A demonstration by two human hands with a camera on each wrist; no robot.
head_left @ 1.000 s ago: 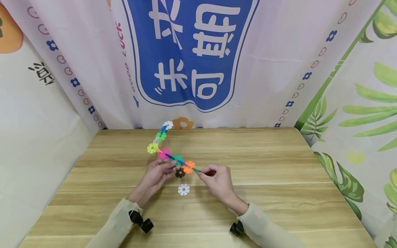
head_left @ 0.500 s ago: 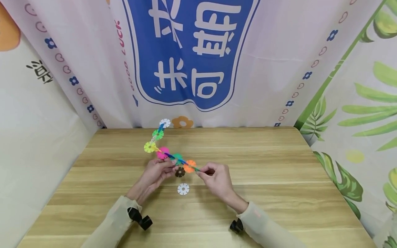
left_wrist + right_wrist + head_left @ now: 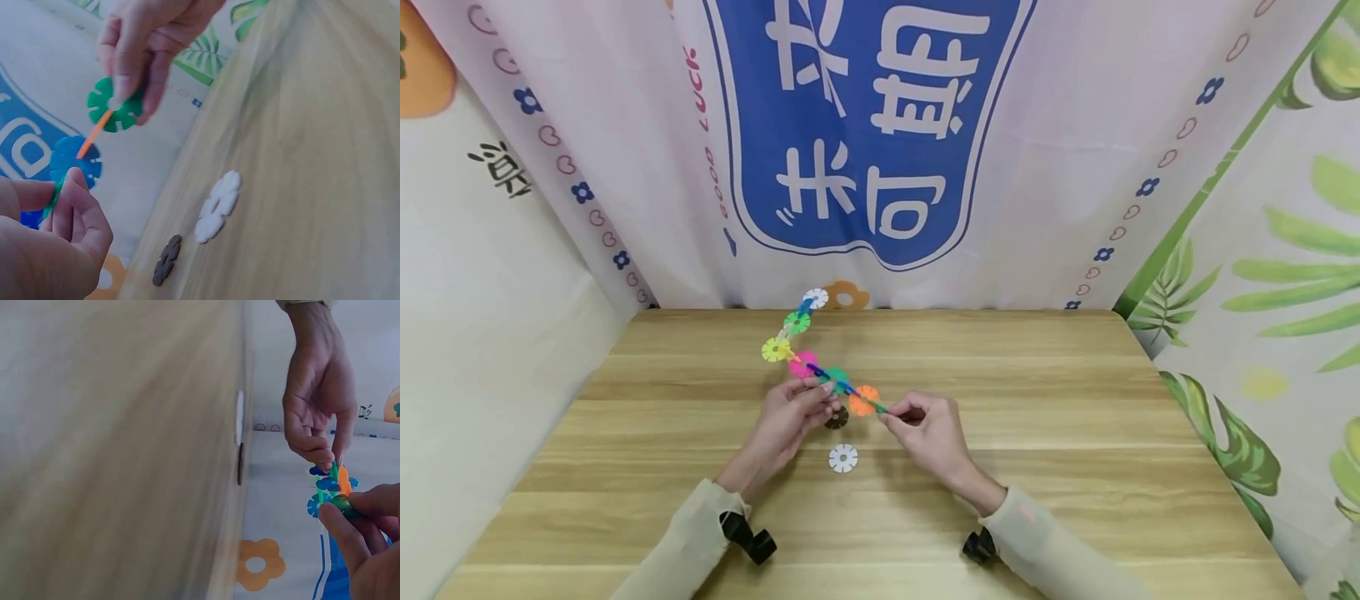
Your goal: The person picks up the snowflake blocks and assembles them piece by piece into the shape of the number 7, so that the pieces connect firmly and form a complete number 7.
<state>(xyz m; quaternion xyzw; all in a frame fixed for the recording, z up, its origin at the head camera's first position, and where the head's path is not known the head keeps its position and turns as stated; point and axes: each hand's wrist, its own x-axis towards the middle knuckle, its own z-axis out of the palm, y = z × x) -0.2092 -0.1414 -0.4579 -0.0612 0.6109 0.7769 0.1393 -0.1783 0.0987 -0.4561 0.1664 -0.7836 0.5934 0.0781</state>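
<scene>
A chain of colourful slotted snowflake discs is held above the table in the head view, running from a white disc (image 3: 816, 298) past a yellow disc (image 3: 772, 349) and a pink disc (image 3: 802, 365) to an orange disc (image 3: 865, 392). My left hand (image 3: 784, 421) pinches the chain at a teal-green disc (image 3: 54, 199), beside a blue disc (image 3: 65, 153). At the near end, my right hand (image 3: 932, 437) pinches a green disc (image 3: 99, 111) between thumb and fingers. The orange disc joins this green one to the blue one, slotted edge-on.
Below the chain lie a loose white disc (image 3: 834, 459) and a dark brown disc (image 3: 839, 419), the latter partly behind my left fingers. The wooden table (image 3: 1037, 375) ends at a printed curtain (image 3: 1030, 208) at the back.
My left hand and the chain have shifted slightly to the right, and the chain's far end has swung the same way. Both hands keep their pinch; the head view itself moved a little.
</scene>
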